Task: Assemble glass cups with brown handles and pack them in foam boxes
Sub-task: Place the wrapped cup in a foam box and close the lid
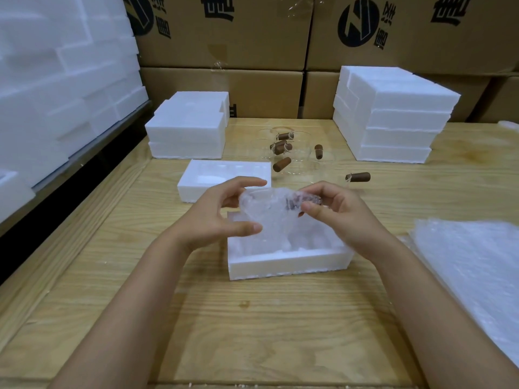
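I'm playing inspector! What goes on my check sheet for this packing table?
Surface: wooden table, with a small stain.
Job's things: bubble-wrapped cup held above an open foam box; foam tray behind it; glass cups with brown handles further back; bubble wrap sheets on the right.
Clutter: nothing seen.
Hands: left hand curls round the bubble-wrapped cup; right hand pinches the wrap at the handle end.
Cables: nothing seen.
Surroundings: left foam stack, right foam stack, cardboard cartons behind, foam pile on the left.
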`<state>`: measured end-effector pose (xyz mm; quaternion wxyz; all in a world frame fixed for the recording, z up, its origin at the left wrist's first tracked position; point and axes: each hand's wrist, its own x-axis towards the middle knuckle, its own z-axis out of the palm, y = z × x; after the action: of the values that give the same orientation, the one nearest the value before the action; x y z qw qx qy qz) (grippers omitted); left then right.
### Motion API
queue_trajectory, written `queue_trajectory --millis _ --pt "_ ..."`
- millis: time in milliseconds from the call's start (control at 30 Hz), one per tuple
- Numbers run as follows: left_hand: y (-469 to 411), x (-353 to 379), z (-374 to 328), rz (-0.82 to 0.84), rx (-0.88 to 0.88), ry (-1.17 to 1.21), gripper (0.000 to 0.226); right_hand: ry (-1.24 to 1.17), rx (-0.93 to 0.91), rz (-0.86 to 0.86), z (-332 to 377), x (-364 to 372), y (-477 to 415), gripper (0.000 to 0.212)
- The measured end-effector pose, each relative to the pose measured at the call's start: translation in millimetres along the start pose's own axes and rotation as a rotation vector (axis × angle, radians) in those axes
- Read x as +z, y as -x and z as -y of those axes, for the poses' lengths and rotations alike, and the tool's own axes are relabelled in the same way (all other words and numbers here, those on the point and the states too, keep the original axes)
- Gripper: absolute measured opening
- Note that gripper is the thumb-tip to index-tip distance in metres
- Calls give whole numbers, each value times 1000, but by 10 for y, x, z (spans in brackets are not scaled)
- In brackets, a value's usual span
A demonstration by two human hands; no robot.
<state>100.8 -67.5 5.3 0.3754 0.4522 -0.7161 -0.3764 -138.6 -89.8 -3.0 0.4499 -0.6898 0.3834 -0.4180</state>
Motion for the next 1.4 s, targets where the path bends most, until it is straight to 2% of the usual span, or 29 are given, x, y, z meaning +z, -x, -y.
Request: queue_trajectory --millis 167,333,533,633,733,833,900,1000,1167,1233,1300,1400 --pt "19 -27 32 28 -10 -83 46 148 33 24 -21 28 2 14" --pt "6 -60 86 33 -14 -151 46 285 38 -10 -27 65 2 19" --pt "-38 4 177 -45 31 -237 45 502 60 -128 -75 134 -5 23" --pt "-60 39 231 -88 50 -211 46 552 40 -171 -85 131 -11 17" --pt "-80 45 285 -83 66 -173 50 603 24 -204 -98 138 -18 23" --pt "-83 66 348 -61 31 34 57 648 23 -202 -109 156 -30 28" --pt "-87 114 373 -90 31 120 45 671 32 -191 -124 154 -39 30" --pt "-99 143 400 -138 45 124 37 672 51 -167 -132 149 -39 31" --pt "-77 163 422 -166 69 146 48 638 77 -166 -98 154 -12 34" --pt "-81 177 412 -221 99 184 50 542 71 -188 -88 141 7 32" --pt "-93 144 422 -387 120 186 45 412 44 -248 -78 114 16 28" --pt "-111 -58 542 -757 73 -172 38 305 20 -417 -78 61 11 21"
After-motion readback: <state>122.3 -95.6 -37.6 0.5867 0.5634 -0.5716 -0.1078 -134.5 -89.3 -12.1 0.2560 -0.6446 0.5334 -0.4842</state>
